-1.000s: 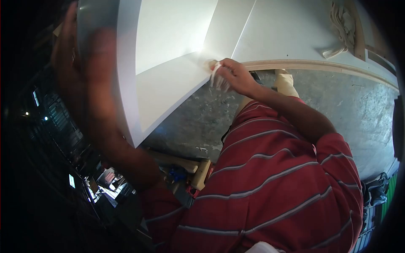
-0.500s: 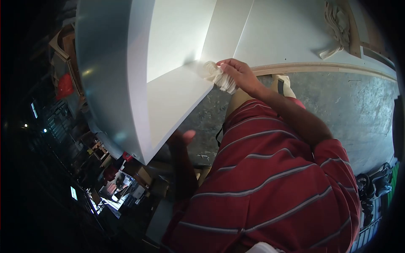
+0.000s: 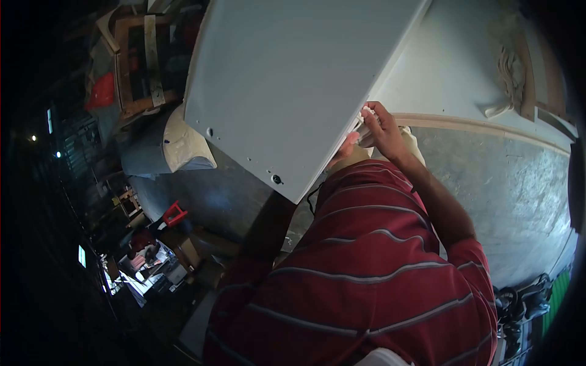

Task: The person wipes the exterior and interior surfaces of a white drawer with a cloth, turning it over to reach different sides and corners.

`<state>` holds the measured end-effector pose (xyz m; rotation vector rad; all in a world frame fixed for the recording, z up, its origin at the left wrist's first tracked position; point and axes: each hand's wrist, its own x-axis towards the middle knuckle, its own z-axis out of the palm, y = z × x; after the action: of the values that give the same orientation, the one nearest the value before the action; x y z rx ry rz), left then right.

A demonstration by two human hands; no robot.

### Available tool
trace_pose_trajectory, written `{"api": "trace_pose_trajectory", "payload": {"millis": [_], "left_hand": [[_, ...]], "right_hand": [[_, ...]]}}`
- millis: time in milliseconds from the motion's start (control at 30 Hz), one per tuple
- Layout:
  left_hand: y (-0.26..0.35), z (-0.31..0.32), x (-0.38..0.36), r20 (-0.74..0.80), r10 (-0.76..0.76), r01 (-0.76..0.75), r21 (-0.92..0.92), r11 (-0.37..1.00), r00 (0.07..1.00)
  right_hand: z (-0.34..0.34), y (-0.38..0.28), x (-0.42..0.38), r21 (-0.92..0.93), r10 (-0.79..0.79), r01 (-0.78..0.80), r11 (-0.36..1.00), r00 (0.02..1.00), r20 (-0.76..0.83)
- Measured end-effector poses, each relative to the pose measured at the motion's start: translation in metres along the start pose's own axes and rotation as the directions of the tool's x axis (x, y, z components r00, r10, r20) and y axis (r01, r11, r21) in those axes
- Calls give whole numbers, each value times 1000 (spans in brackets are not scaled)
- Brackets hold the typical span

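A bunched cream cloth is pinched in my right hand, beside the edge of a large white box-like cabinet. My left hand is mostly hidden by the cabinet's near corner. A few of its fingers show close to the cloth, and I cannot make out whether they grip it or the cabinet edge. The cabinet stands tilted in view, with its smooth grey-white outer face towards me. Small dark holes and a black fitting sit near its lower corner.
A pale work surface with a wooden edge strip runs along the right, with another cream cloth on it. Wooden frames, a curved pale piece and a red stool stand left. Motorbikes are at lower right.
The cabinet has turned, so its outer face shows instead of its inside. My right hand has moved right and slightly down with the cloth. My left hand has come up beside it.
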<state>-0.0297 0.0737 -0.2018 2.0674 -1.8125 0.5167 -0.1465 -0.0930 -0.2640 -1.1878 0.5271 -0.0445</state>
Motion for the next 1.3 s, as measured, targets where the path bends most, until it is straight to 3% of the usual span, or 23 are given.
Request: {"api": "trace_pose_trajectory", "payload": {"millis": [133,167,200,233,300,333,367,433,500,567,633,700,733,833,867,900,967,1000,1033,1100,1167,1233,1300], "left_hand": [[5,33,-22,-68,-294,238,-431,870,953],[13,38,-20,-57,-366,279,-543,792,929],[13,12,0,239,-499,525,-625,577,833],[12,1,11,234,-497,519,-635,573,835],[16,-17,26,140,-503,497,-515,698,853],[20,-27,41,260,-577,584,-645,493,774],[17,-26,36,261,-576,583,-647,491,775],[10,-23,18,39,-446,420,-415,807,894],[-1,-24,9,138,-450,459,-463,758,883],[2,-34,5,349,-446,566,-530,632,824],[6,-38,15,435,-480,646,-556,522,762],[4,-38,15,355,-463,583,-510,632,812],[2,-36,16,313,-446,545,-485,684,839],[0,-27,8,232,-403,465,-433,772,885],[-1,-23,-3,278,-459,529,-571,628,844],[0,-23,-5,336,-503,574,-682,453,796],[0,-28,-3,435,-508,654,-632,416,743],[0,-31,0,527,-511,728,-570,381,679],[-1,-32,0,527,-512,729,-570,380,679],[-2,-30,1,315,-357,438,-242,866,880],[-1,-28,-5,327,-348,408,-134,903,879],[-4,-25,-15,360,-347,392,-56,918,866],[-6,-21,-28,371,-348,347,71,935,861]], "right_hand": [[15,-48,-16,82,-377,370,925,923,81],[18,-55,-18,73,-367,361,930,926,86],[19,-61,-17,38,-453,451,892,886,96],[14,-65,-15,4,-535,538,843,838,108],[-4,-33,-2,-68,-435,444,893,893,116],[-11,-18,7,-130,-343,357,925,932,119],[-16,-12,10,-132,-342,356,925,932,116],[-23,-4,13,-52,5,1,999,993,119],[-12,-30,6,22,-17,15,1000,991,129],[-1,-61,-4,198,-261,219,955,939,223],[-5,-56,8,231,-259,207,951,940,223],[-20,-23,27,-46,-46,59,997,968,247],[-27,-15,32,-18,180,-180,983,955,235],[-24,-26,27,-13,89,-90,996,954,287],[-13,-35,20,88,-116,95,992,954,277],[-7,-48,14,88,-113,92,992,955,274],[-2,-69,6,226,-185,111,968,924,335],[-6,-59,12,146,-222,184,972,921,319],[-13,-43,19,144,-221,183,972,921,320],[-27,-13,30,28,183,-198,980,945,271],[-25,-5,27,32,197,-213,976,943,269],[-9,-29,17,140,-275,245,959,924,266],[-6,-45,11,166,-338,300,939,892,301]]}}
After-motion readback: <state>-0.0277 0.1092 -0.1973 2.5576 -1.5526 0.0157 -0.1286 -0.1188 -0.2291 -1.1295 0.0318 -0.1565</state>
